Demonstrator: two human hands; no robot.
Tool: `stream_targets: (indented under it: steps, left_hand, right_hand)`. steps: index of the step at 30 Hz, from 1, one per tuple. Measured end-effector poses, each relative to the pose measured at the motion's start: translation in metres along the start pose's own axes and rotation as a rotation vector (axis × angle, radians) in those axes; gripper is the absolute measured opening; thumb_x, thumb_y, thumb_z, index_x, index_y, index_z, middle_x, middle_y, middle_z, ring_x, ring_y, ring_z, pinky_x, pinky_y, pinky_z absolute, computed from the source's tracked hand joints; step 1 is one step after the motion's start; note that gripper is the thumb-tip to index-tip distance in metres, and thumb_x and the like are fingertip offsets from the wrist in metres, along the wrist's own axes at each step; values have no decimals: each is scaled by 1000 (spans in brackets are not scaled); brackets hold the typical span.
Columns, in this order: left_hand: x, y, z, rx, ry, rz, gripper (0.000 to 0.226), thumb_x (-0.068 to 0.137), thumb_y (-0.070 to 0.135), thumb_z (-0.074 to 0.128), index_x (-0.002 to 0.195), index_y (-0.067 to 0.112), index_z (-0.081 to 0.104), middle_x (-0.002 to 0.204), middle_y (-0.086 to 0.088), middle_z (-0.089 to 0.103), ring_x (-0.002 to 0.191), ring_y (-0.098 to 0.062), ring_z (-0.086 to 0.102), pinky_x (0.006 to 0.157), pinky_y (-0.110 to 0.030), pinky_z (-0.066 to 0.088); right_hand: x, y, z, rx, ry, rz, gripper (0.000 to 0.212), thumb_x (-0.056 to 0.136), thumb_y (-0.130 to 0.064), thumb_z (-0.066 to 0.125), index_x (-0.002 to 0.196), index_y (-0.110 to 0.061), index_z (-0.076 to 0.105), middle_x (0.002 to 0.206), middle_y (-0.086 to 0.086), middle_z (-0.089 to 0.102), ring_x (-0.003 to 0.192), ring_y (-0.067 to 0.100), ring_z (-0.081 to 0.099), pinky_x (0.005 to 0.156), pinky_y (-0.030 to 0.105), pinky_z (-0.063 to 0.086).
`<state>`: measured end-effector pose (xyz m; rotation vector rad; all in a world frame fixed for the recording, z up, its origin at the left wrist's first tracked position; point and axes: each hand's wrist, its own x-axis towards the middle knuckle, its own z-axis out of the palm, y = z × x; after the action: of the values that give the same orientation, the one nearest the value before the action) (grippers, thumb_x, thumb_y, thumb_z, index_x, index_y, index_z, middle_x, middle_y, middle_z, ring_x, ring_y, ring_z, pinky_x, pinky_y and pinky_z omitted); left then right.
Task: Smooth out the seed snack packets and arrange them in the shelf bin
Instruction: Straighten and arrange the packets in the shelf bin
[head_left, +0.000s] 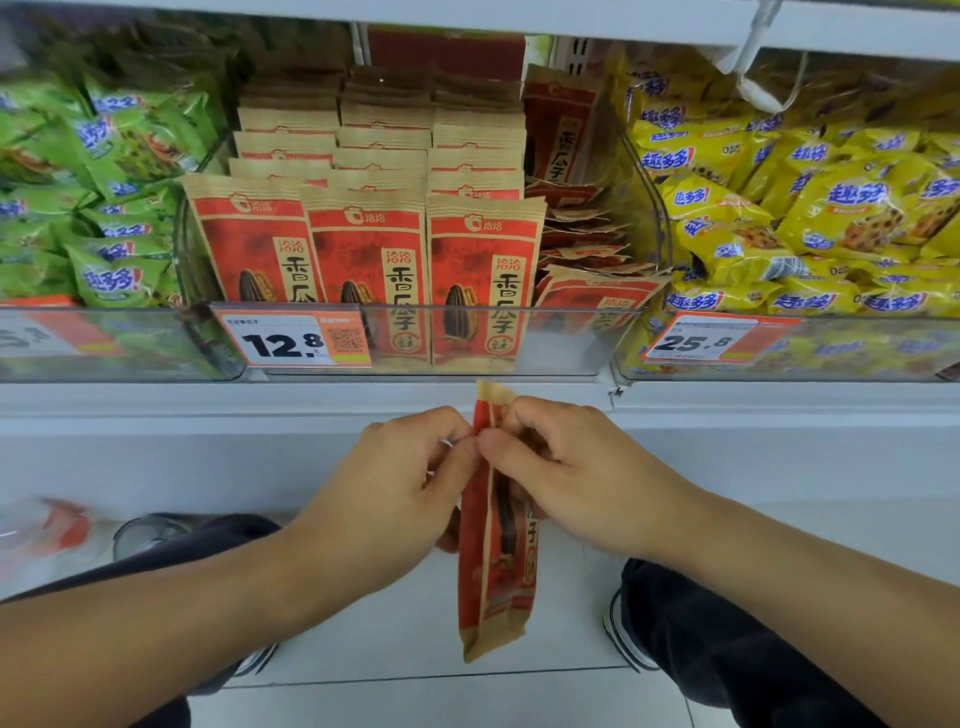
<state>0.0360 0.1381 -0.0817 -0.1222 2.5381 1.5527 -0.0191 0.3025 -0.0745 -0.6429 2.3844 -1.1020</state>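
Observation:
A red and brown seed packet (496, 582) hangs edge-on below the shelf front, held between both hands. My left hand (405, 483) pinches its upper left edge with thumb and fingers. My right hand (566, 467) grips the upper part from the right, fingers curled round it. Above, the clear shelf bin (561, 343) holds three upright rows of the same seed packets (363, 249). At the bin's right side lie several loose seed packets (592, 260) in a slumped pile.
Green snack bags (93, 197) fill the bin to the left and yellow snack bags (810, 218) the bin to the right. Price tags (293, 338) sit on the bin fronts. A white shelf ledge (260, 405) runs below. My shoes and dark trousers show at the bottom.

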Motion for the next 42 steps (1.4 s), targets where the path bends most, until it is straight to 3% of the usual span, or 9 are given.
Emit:
stream_targets:
  steps: [7, 11, 18, 25, 30, 34, 37, 39, 42]
  left_hand:
    - [3, 1, -2, -7, -33, -12, 17, 98, 29, 54, 87, 18, 60, 77, 0, 72, 61, -18, 72, 60, -46, 61]
    - [-2, 4, -11, 129, -293, -163, 27, 86, 44, 69, 88, 17, 63, 80, 3, 72, 61, -17, 72, 59, -39, 62]
    - [-7, 1, -10, 211, -497, -126, 18, 97, 18, 56, 84, 12, 67, 79, 2, 75, 64, -15, 73, 64, -32, 62]
    - [-5, 2, -10, 324, -460, -8, 16, 98, 19, 57, 84, 17, 65, 78, 8, 72, 60, -10, 69, 59, -22, 56]
    - [-5, 2, -12, 447, -427, 64, 15, 95, 37, 60, 86, 26, 63, 78, 13, 69, 67, 0, 65, 65, -19, 52]
    - [-5, -2, -11, 365, -251, -39, 44, 74, 72, 57, 96, 35, 50, 91, 18, 62, 79, 4, 63, 68, -16, 50]
    - [-1, -4, -12, 210, -226, -126, 80, 53, 83, 55, 118, 37, 42, 109, 19, 59, 90, 4, 66, 82, -28, 58]
    - [0, -4, -12, 44, -246, -113, 73, 61, 71, 67, 120, 34, 46, 108, 12, 67, 91, -5, 71, 83, -37, 60]
    - [1, -5, -9, -125, -275, -99, 31, 89, 28, 68, 115, 22, 53, 98, -5, 74, 84, -24, 74, 77, -51, 60]
  right_hand:
    - [7, 0, -9, 266, -70, 224, 27, 100, -13, 50, 75, -12, 60, 63, 5, 61, 53, 18, 58, 54, 32, 48]
    - [8, 2, -16, 338, -19, 319, 28, 100, -11, 48, 74, -5, 56, 59, 7, 59, 50, 20, 57, 53, 33, 48]
    - [11, 5, -16, 339, 12, 288, 32, 106, -16, 42, 83, -1, 59, 66, 9, 61, 54, 18, 58, 53, 31, 51]
    - [14, 13, -22, 224, -36, 180, 33, 107, -20, 40, 102, 7, 59, 81, 11, 70, 63, 12, 64, 60, 28, 55]
    - [13, 13, -22, 238, -63, 177, 34, 106, -22, 42, 104, 7, 60, 85, 14, 72, 66, 14, 66, 64, 31, 58]
    - [11, 8, -18, 331, -86, 224, 31, 105, -16, 45, 101, 11, 60, 78, 16, 69, 64, 20, 65, 62, 32, 57]
    - [9, 3, -15, 387, -96, 214, 25, 103, -12, 49, 97, 10, 61, 74, 13, 69, 67, 25, 65, 63, 34, 56]
    - [7, 1, -13, 409, -103, 184, 24, 102, -14, 52, 93, 6, 63, 73, 10, 69, 66, 24, 65, 62, 33, 55]
    - [4, 0, -12, 373, -134, 143, 22, 100, -20, 55, 85, -6, 64, 71, 5, 68, 61, 20, 64, 58, 30, 54]
